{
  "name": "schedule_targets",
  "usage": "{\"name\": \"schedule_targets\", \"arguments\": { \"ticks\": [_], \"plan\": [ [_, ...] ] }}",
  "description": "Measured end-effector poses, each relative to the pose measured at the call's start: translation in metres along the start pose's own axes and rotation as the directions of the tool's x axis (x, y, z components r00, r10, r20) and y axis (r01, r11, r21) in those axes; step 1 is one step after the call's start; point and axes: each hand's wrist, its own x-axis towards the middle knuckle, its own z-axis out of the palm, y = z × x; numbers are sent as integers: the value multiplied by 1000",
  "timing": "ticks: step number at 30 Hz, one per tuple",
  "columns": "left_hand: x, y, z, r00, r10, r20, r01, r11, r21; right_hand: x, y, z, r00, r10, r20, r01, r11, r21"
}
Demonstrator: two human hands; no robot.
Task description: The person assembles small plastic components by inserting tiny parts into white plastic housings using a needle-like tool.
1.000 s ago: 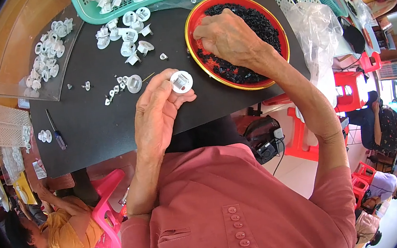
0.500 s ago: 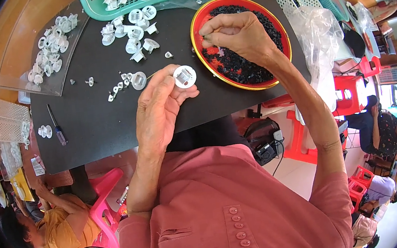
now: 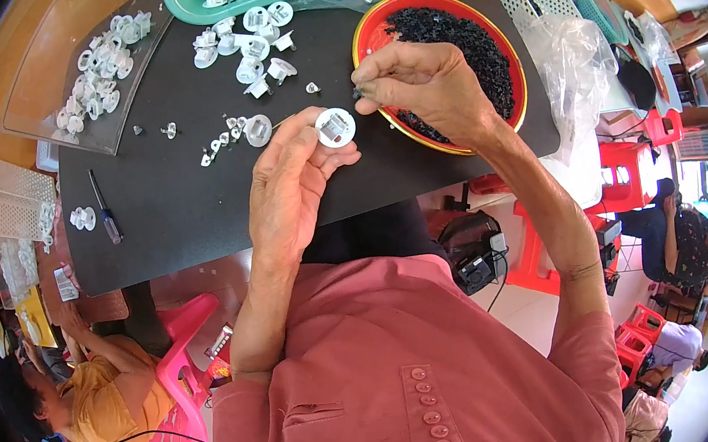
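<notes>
Two hands met mid-frame: left hand (image 3: 293, 184) pinched a white round cap (image 3: 335, 127); right hand (image 3: 426, 90), just right, pinched a small black piece (image 3: 358, 92).

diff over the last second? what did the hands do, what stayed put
The right hand lifted off the black pieces in the red bowl and came left over its rim, fingertips pinched on what looks like a small dark piece, close to the white round part. The left hand kept holding that part at its fingertips. The loose white parts and the screwdriver lie as before.
</notes>
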Motion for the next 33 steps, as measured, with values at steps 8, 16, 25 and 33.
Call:
{"name": "schedule_targets", "arguments": {
  "ticks": [8, 16, 25, 33],
  "plan": [
    [0, 1, 0, 1000, 20, -8, -20, 1000, -2, -3, 4, 14, 998, -66, 8, 65, 997, 52],
    [2, 0, 4, 996, 84, -26, -79, 987, 142, -9, -6, 25, 973, -221, -64, 194, 938, -289],
    [4, -4, 2, 993, 113, -35, -110, 992, 63, -10, -2, 37, 889, -450, -85, 360, 801, -479],
    [3, -7, 3, 991, 121, -52, -119, 992, 42, -10, 3, 40, 863, -497, -92, 387, 766, -513]
  ]
}}
